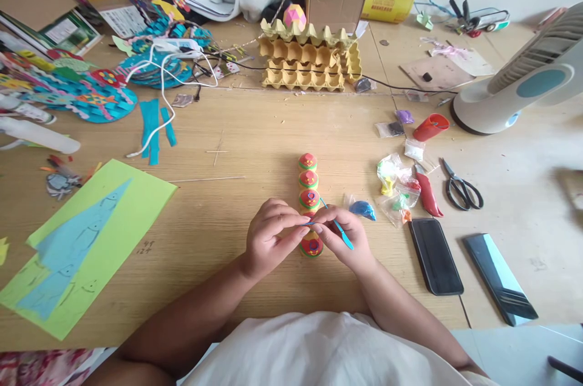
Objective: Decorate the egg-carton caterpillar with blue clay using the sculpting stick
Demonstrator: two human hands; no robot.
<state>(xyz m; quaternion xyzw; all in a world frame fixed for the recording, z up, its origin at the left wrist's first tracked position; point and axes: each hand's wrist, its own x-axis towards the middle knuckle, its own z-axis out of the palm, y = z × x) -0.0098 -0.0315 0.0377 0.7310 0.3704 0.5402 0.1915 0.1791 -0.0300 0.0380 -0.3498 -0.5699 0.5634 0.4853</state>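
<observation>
A row of several small red, green and yellow clay figures (308, 179) runs along the table in front of me. Over the near end of this row, my left hand (272, 233) and my right hand (348, 239) meet at the fingertips. A thin blue clay strand (310, 224) is pinched between them. My right hand also keeps a blue plastic modelling tool (344, 237) tucked between its fingers, its flat end pointing toward me. Small blue rings top some figures. My hands partly cover the figures under them. Blue clay in a bag (363, 210) lies right of my right hand.
Clay bags (398, 186), a red-handled knife (428, 192), scissors (462, 187) and a phone (436, 257) lie to the right. A fan (514, 88) stands behind them. Egg cartons (305, 64) are at the back. Green paper (136, 192) lies left, near a white cable (166, 94).
</observation>
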